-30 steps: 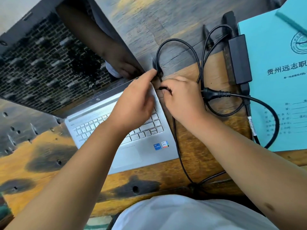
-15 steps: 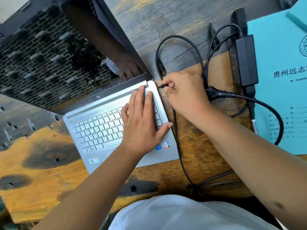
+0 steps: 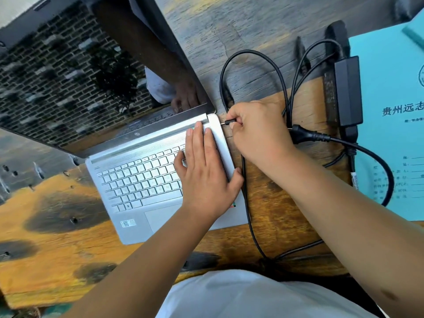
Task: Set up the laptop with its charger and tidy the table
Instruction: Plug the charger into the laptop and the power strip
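A silver laptop (image 3: 140, 177) stands open on the wooden table (image 3: 57, 237), its dark screen (image 3: 75, 72) mirroring a brick wall. My left hand (image 3: 206, 173) lies flat on the right side of the keyboard, fingers straight, thumb over the laptop's right edge. My right hand (image 3: 259, 131) pinches the charger's small barrel plug (image 3: 229, 122), whose tip is at the laptop's right edge near the hinge. The black cable (image 3: 250, 214) loops across the table to the power brick (image 3: 347, 90) at the right. A mains plug (image 3: 305, 135) lies just right of my right hand.
A light blue booklet (image 3: 390, 125) with printed characters lies at the right edge, partly under the power brick and cable. Cable runs down over the table's near edge by my white shirt (image 3: 229, 297). Bare worn wood stretches left of the laptop.
My left hand moved from the laptop's hinge corner to lie flat on the keyboard. My right hand brought the barrel plug up against the laptop's right edge.
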`<state>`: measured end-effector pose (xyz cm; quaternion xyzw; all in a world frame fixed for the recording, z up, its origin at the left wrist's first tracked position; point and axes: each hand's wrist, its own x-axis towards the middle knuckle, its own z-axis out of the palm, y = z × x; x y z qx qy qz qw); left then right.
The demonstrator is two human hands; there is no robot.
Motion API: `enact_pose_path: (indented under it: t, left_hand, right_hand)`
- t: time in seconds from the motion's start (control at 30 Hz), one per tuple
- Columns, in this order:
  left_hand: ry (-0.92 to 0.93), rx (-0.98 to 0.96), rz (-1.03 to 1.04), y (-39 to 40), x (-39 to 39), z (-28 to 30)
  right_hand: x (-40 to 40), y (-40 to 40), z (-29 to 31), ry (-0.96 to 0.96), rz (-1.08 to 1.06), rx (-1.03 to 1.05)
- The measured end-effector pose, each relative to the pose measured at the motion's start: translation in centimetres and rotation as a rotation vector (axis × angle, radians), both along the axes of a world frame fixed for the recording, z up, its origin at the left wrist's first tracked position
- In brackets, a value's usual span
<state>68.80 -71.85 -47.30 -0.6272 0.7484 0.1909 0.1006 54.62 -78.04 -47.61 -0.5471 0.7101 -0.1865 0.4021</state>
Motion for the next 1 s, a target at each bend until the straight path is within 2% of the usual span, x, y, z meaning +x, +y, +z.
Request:
enact_pose_path:
  t: [0.23,0.37,0.9,1.0]
  left_hand:
    - [-0.001,-0.007,0.009,-0.1,0.0,0.0]
    - [-0.01,0.004,0.015,0.0,0.0,0.1]
    - [0.006,-0.016,0.031,0.1,0.7,-0.3]
    - [0.003,-0.017,0.031,0.1,0.7,-0.3]
  right_hand:
    - [0.0,-0.1,0.2,0.043,0.144,-0.034]
    - [0.3,-0.3,0.4,0.139,0.243,-0.015]
    - [1.2,-0.1,1.2,0.187,0.249,-0.01]
    - [1.4,0.4,1.4,0.148,0.186,-0.039]
